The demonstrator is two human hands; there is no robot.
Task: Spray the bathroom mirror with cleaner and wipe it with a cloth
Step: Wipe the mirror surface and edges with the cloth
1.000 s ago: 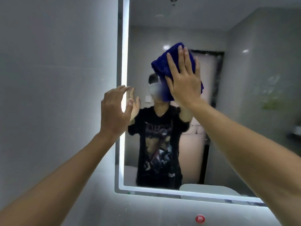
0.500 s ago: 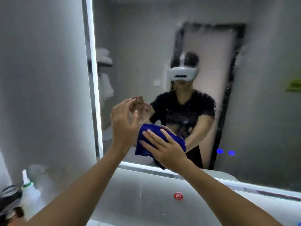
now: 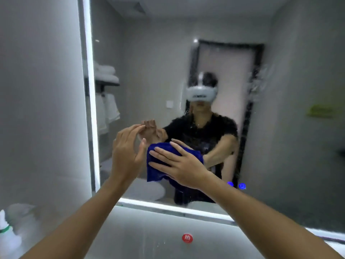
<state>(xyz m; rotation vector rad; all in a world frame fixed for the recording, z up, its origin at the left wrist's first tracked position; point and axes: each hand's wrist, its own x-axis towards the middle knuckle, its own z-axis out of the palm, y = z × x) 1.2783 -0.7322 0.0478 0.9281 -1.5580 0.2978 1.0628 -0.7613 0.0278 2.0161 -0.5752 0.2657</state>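
Barely moved since half a second back: cloth (image 3: 158, 171) low on mirror (image 3: 149, 71). Pinned flat under open right hand (image 3: 183, 168); left hand (image 3: 127, 154) open, empty. Soft, light, bunches easily; best pressed mid-cloth.

Bathroom: lit-edge mirror (image 3: 186, 53) on grey tiled wall (image 3: 37, 90); reflection shows shelf with folded towels (image 3: 106, 73), hanging towels (image 3: 108, 111), door (image 3: 224, 71); white bottle (image 3: 7, 238) at lower left.
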